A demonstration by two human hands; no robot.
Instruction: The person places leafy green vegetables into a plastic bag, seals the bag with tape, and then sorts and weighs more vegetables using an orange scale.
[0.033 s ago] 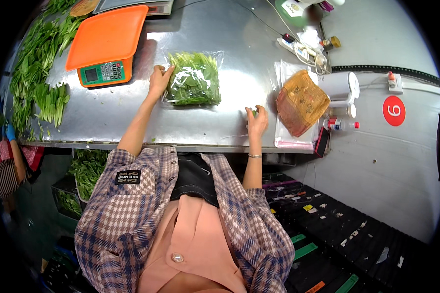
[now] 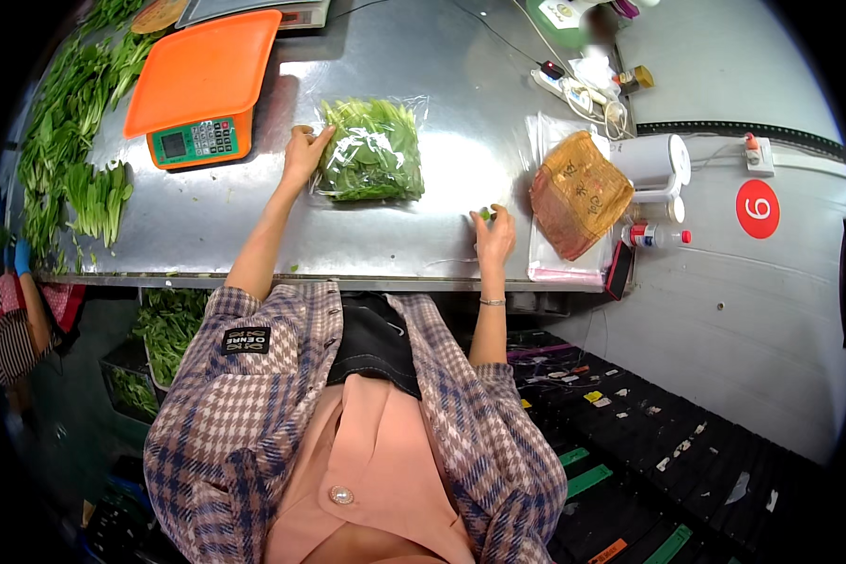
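A clear plastic bag of leafy green vegetables (image 2: 371,155) lies flat on the metal table. My left hand (image 2: 304,155) is at its left side, thumb stretched out against the edge of the bag and apart from the bent fingers. To the right of the bag, close to the table's front edge, my right hand (image 2: 494,237) is raised with its fingers curled. Between its thumb and fingertips shows a small green thing (image 2: 487,215), which looks like a scrap of leaf. The right hand is apart from the bag.
An orange-topped scale (image 2: 202,85) stands left of the bag, with loose greens (image 2: 56,160) beyond it. On the right are a brown mesh sack (image 2: 583,197) on plastic sheets, a bottle (image 2: 653,237) and a power strip (image 2: 566,89). A co-worker's blue-gloved hand (image 2: 21,254) is far left.
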